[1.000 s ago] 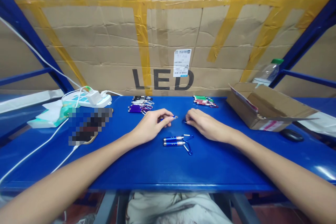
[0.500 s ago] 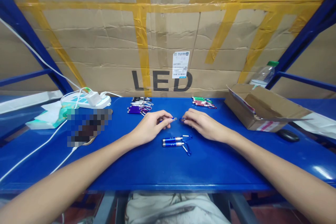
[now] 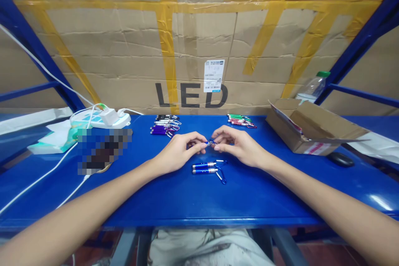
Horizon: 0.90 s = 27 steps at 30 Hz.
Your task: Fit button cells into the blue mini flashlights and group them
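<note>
My left hand (image 3: pixel 177 151) is closed on a small blue flashlight (image 3: pixel 206 143), most of it hidden by the fingers, its end pointing right. Opposite it, my right hand (image 3: pixel 238 145) pinches a blue carabiner clip (image 3: pixel 213 142). The clip meets the flashlight's end between the two hands; whether they are linked cannot be made out. Just below the hands, two blue flashlights (image 3: pixel 203 171) with blue carabiners (image 3: pixel 222 176) lie side by side on the blue table (image 3: pixel 174 203).
Behind my left hand lie several black, silver and purple flashlights (image 3: pixel 158 131); green and red ones (image 3: pixel 238 122) are at the back right. An open cardboard box (image 3: pixel 289 135) and a black mouse (image 3: pixel 341 159) stand right. A power strip (image 3: pixel 124 121), tissue pack (image 3: pixel 46 146) and cables are left.
My right hand has moved left, bringing the carabiner from a small gap away up to the flashlight's end. My left hand has stayed nearly in place.
</note>
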Each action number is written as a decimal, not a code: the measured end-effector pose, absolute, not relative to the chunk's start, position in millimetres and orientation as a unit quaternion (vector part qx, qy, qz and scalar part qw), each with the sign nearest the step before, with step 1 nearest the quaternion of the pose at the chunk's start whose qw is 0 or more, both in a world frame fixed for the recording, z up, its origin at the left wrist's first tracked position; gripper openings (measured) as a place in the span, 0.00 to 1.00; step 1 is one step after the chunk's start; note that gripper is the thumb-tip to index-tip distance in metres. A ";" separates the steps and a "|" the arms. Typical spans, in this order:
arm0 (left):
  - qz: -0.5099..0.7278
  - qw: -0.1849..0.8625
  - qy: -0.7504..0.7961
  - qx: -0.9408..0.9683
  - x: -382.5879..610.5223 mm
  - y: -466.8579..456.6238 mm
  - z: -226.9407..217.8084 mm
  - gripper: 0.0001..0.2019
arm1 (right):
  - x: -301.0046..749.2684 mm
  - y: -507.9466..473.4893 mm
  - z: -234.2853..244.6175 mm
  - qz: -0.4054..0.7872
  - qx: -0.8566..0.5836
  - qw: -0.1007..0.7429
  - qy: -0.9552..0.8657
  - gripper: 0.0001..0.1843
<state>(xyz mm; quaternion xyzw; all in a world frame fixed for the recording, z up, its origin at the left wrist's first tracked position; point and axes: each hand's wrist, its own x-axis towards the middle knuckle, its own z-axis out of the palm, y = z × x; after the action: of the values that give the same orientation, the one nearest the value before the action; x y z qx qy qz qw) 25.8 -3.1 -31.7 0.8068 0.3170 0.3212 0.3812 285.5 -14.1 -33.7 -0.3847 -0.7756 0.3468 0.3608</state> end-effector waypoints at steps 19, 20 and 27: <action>0.309 0.321 0.284 0.849 25.4 -8.2 -28.4 0.11 | 279.2 -29.2 -21.1 0.244 -0.371 0.361 -0.820 0.13; 0.311 0.320 0.283 0.849 25.2 -8.2 -28.5 0.11 | 279.2 -29.7 -20.8 0.241 -0.372 0.361 -0.820 0.14; 0.323 0.353 0.290 0.829 25.9 -8.6 -29.9 0.12 | 279.5 -29.9 -21.3 0.268 -0.391 0.377 -0.796 0.16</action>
<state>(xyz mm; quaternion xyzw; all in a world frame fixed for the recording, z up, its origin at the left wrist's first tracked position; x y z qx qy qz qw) 25.9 -8.6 -29.9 0.8286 0.2904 0.3229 0.3533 279.5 -29.9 -21.3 -0.3912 -0.7956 0.2680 0.3769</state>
